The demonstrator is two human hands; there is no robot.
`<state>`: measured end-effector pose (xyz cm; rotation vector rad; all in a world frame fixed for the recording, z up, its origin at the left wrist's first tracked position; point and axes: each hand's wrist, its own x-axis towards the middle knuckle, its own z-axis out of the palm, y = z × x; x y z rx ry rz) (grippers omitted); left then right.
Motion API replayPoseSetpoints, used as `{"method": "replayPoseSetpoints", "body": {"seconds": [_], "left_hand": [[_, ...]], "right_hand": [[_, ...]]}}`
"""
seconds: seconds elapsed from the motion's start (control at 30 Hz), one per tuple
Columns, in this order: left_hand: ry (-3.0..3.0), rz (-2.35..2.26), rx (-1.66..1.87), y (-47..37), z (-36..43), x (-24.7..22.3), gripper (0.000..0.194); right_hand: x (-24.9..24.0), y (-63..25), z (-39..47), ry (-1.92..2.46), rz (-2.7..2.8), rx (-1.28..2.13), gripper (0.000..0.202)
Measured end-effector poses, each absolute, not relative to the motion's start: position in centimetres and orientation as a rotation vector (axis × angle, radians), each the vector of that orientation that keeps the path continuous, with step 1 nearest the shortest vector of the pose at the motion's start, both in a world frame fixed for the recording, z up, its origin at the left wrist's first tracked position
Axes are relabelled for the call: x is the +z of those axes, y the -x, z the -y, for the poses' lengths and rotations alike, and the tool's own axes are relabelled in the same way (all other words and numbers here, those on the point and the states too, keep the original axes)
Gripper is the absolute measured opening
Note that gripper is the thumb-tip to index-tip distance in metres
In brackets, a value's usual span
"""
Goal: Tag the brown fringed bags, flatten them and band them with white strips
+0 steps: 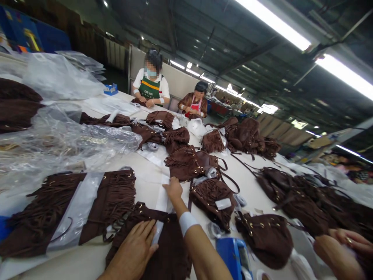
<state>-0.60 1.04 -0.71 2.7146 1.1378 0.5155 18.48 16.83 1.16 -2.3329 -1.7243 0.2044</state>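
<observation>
My left hand (135, 243) lies flat, fingers stretched out, on a dark brown drawstring bag (171, 243) with metal eyelets. A small clear plastic strip (157, 232) shows beside its fingertips. My right hand (174, 189), with a white band (187, 222) at the wrist, reaches past the bag's top edge. Its fingers are curled near a white sheet (162, 196) on the table; what they hold, if anything, is hidden. Just beyond it sits another fringed brown bag (183, 161). To the left, brown fringed bags (112, 206) lie beside a translucent plastic strip (77, 212).
More brown bags (212, 198) spread over the white table (247, 177). Clear plastic bags (96, 136) heap at left. A blue tape dispenser (231, 252) stands near the front. Another person's hands (335, 249) are at right; two co-workers (151, 83) work at the far side.
</observation>
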Motion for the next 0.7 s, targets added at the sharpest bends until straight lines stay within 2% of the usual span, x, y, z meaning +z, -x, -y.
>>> {"method": "replayPoseSetpoints", "body": {"seconds": [0.17, 0.37, 0.47, 0.57, 0.7], "left_hand": [[-2.592, -1.226, 0.471, -0.1, -1.0, 0.2, 0.035], [-2.578, -1.226, 0.402, 0.3, -1.2, 0.1, 0.036], [-2.580, -1.190, 0.358, 0.7, -1.3, 0.1, 0.044], [-2.582, -1.174, 0.358, 0.9, -1.4, -0.2, 0.051], [-2.622, -1.198, 0.427, 0.8, -1.6, -0.8, 0.042]], "right_hand": [[2.8, -20.7, -15.2, 2.224, 1.986, 0.076, 0.027], [2.0, -22.1, -14.2, 1.956, 2.365, 0.009, 0.038], [0.6, -21.8, -14.8, 1.946, 2.388, -0.055, 0.046], [-0.5, -21.4, -15.1, 1.960, 2.378, -0.103, 0.043], [-0.9, -21.3, -14.9, 1.933, 2.370, -0.143, 0.035]]}}
